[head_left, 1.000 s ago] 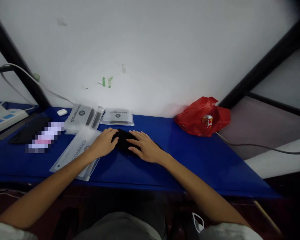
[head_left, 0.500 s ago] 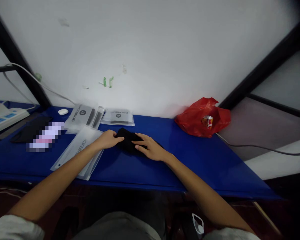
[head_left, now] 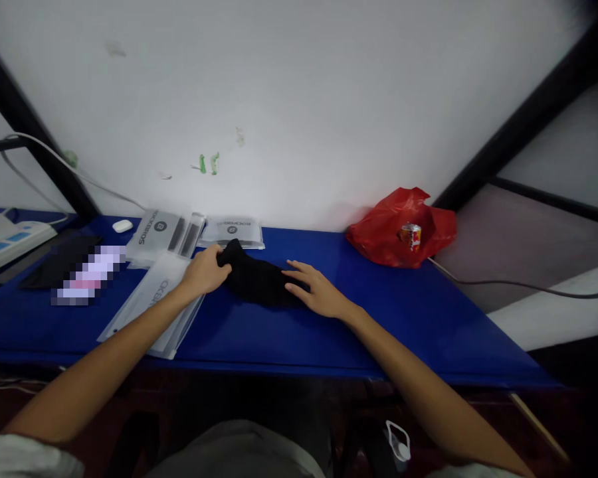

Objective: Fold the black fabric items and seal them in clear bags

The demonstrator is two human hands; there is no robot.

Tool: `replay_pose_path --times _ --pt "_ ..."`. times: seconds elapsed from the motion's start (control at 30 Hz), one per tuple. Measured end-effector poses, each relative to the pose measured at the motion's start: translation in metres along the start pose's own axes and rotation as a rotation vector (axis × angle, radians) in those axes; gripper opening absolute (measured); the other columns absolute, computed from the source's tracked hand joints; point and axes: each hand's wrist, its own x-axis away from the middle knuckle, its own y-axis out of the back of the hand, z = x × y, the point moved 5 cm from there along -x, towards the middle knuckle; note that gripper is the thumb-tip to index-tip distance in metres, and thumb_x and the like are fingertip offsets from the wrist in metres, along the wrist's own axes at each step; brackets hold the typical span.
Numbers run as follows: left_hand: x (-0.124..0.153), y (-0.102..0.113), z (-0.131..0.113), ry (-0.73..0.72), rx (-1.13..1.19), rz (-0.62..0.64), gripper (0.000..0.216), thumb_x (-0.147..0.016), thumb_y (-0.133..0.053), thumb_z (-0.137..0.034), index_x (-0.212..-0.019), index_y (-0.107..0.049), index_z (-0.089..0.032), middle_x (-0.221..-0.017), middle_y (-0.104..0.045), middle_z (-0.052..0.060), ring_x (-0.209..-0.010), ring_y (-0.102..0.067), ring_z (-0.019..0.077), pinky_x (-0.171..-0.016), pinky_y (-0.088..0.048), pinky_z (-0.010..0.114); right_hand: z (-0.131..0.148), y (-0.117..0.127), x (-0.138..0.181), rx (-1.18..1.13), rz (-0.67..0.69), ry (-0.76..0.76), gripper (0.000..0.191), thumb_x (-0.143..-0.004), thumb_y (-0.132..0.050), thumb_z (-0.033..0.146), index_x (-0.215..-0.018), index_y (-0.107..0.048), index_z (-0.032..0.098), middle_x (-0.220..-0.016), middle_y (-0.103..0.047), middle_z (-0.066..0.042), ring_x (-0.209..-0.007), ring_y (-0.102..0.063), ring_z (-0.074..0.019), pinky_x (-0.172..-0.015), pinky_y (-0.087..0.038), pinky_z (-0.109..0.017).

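Observation:
A black piece of cloth (head_left: 255, 280) lies on the blue table (head_left: 389, 318) in front of me. My left hand (head_left: 205, 271) grips its left end and lifts that end slightly. My right hand (head_left: 315, 291) lies flat with fingers spread, pressing the cloth's right edge to the table. Under my left forearm lies a clear plastic package (head_left: 152, 304) with grey lettering.
Two more clear packages (head_left: 167, 232) (head_left: 232, 232) lie by the wall. A red plastic bag (head_left: 403, 229) with a small can sits at the right. A white earbud case (head_left: 122, 226), a black flat item (head_left: 54, 260) and a power strip (head_left: 7, 239) are at the left.
My left hand has closed on the cloth's left end and pulled it left and up. My right hand slid right, and the cloth is now stretched out wider.

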Motion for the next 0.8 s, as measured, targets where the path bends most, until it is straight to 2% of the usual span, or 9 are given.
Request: replay_pose_path --times 0.13,0.23,0.43,0.6,0.7,0.8 --pt "0.007 0.019 -0.006 -0.016 -0.153 -0.104 0.02 -0.078 -0.05 -0.023 -0.097 -0.056 -0.019 -0.093 -0.065 0.008 -0.09 -0.06 0.0276 -0.069 -0.045 0.035 -0.017 -0.001 0.008 0.001 -0.008 -0.084 0.047 -0.09 -0.042 0.05 -0.124 -0.057 0.02 -0.139 -0.047 -0.013 -0.132 -0.039 -0.0265 -0.107 -0.032 -0.051" --pt "0.014 0.02 -0.019 -0.089 -0.215 -0.137 0.02 -0.08 -0.048 -0.018 -0.098 -0.055 -0.019 -0.098 -0.062 0.008 -0.089 -0.06 0.0267 -0.07 -0.045 0.036 -0.018 -0.007 0.009 0.008 -0.002 -0.076 0.047 -0.09 -0.043 0.051 -0.124 -0.057 0.021 -0.138 -0.048 -0.013 -0.131 -0.04 -0.0273 -0.108 -0.03 -0.053" --pt "0.03 0.0 -0.055 -0.247 -0.389 -0.119 0.022 -0.083 -0.044 -0.011 -0.102 -0.053 -0.018 -0.101 -0.057 0.009 -0.092 -0.056 0.0248 -0.072 -0.046 0.035 -0.015 -0.012 0.008 0.017 -0.015 -0.079 0.048 -0.09 -0.043 0.05 -0.124 -0.057 0.02 -0.139 -0.047 -0.015 -0.13 -0.041 -0.0279 -0.107 -0.028 -0.055" --pt "0.042 -0.021 -0.092 -0.389 -0.487 -0.055 0.028 -0.085 -0.038 -0.003 -0.106 -0.054 -0.014 -0.103 -0.056 0.012 -0.096 -0.056 0.0256 -0.075 -0.047 0.036 -0.011 -0.016 0.009 0.029 -0.016 -0.021 0.043 -0.09 -0.045 0.045 -0.123 -0.057 0.021 -0.139 -0.046 -0.014 -0.131 -0.04 -0.0292 -0.107 -0.027 -0.058" --pt "0.044 -0.034 -0.103 -0.449 -0.478 -0.023 0.025 -0.086 -0.041 -0.005 -0.105 -0.056 -0.012 -0.103 -0.056 0.013 -0.097 -0.056 0.0266 -0.075 -0.047 0.037 -0.009 -0.016 0.009 0.041 -0.004 -0.011 0.043 -0.089 -0.047 0.042 -0.123 -0.057 0.017 -0.14 -0.045 -0.017 -0.132 -0.039 -0.0297 -0.107 -0.028 -0.056" --pt "0.046 -0.044 -0.102 -0.521 -0.396 0.042 0.018 -0.087 -0.048 -0.017 -0.102 -0.058 -0.014 -0.102 -0.058 0.011 -0.094 -0.057 0.0252 -0.074 -0.048 0.035 -0.009 -0.016 0.009 0.035 0.007 -0.014 0.042 -0.089 -0.048 0.04 -0.123 -0.057 0.017 -0.141 -0.044 -0.017 -0.132 -0.037 -0.0296 -0.108 -0.027 -0.057"
